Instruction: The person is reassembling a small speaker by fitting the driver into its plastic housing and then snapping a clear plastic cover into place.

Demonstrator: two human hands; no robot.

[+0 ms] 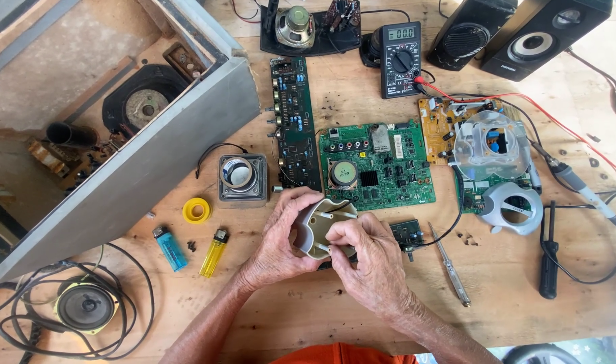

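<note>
Both hands point(328, 246) grip one beige shell point(319, 226); two lighters point(192, 249); two black speakers point(510, 30).

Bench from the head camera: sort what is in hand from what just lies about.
In hand:
- beige plastic shell, gripped by left hand and right hand

Lying about:
- green circuit board
- multimeter
- blue lighter and yellow lighter
- yellow tape roll
- screwdriver
- square speaker
- open speaker cabinet

Green circuit board point(382, 165), multimeter point(400, 59), two black speakers point(510, 30) (top right), blue lighter point(169, 248), yellow lighter point(213, 253) on wooden table point(308, 310).
</note>
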